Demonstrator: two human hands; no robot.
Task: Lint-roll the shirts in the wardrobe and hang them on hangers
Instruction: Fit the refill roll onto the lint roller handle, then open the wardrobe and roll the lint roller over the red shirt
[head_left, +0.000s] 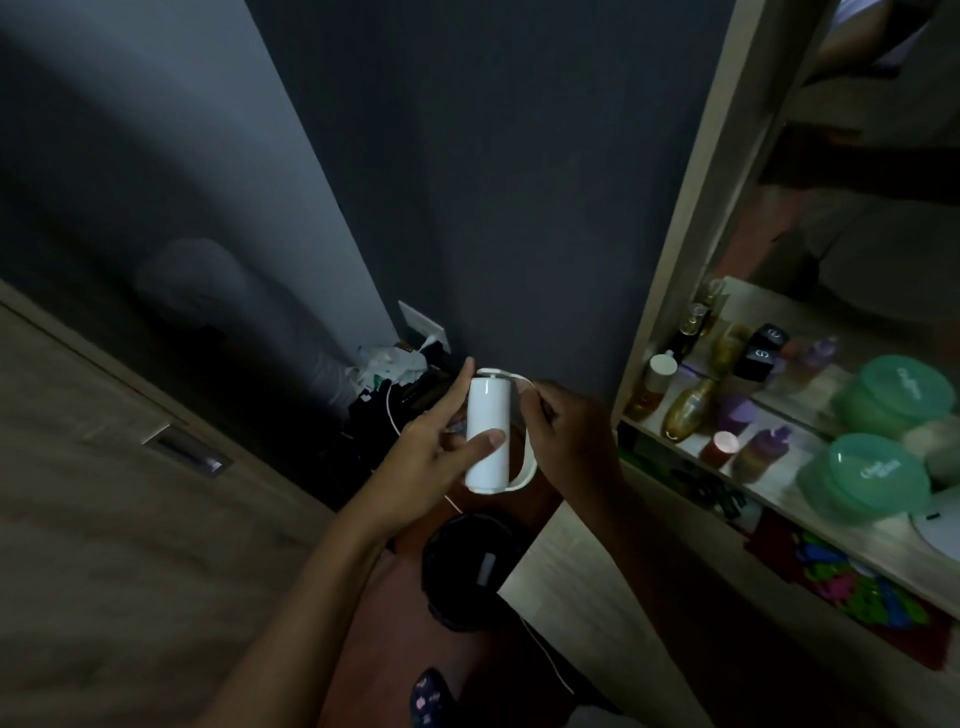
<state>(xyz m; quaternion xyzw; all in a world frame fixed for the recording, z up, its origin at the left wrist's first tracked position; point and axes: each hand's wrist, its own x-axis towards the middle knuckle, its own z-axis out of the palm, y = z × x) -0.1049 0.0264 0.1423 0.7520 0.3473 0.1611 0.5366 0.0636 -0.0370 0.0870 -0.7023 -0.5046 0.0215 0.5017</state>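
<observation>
A white cylindrical plastic lint roller (485, 421) is held upright in the air between both hands, in front of a dark grey wall (519, 182) and above a round black waste bin (467, 566) that stands on the reddish-brown floor (384, 639). The left hand (431, 457) grips the roller's barrel from the left: its thumb lies across the lower front of the barrel, its forefinger runs straight up the left side to the top cap, and the other fingers are hidden behind it. The right hand (566, 431) pinches the thin white loop handle (529, 467) that curves round the roller's right side from top cap to bottom; thumb and fingertips close on the loop near its upper end. To the left stands a pale wood-grain door panel (104, 493) with a recessed metal pull (187, 452). In the corner behind the hands lies a dim heap of crumpled white and dark clutter (395, 374), too dark to make out. A thin white cord (545, 654) trails down past the bin. To the right, a light wooden shelf unit (675, 234) carries a golden bottle (688, 408), several small purple bottles (763, 452), a white-capped bottle (660, 379) and translucent green lidded plastic tubs (872, 478). At the bottom edge a dark patterned slipper (431, 696) shows.
</observation>
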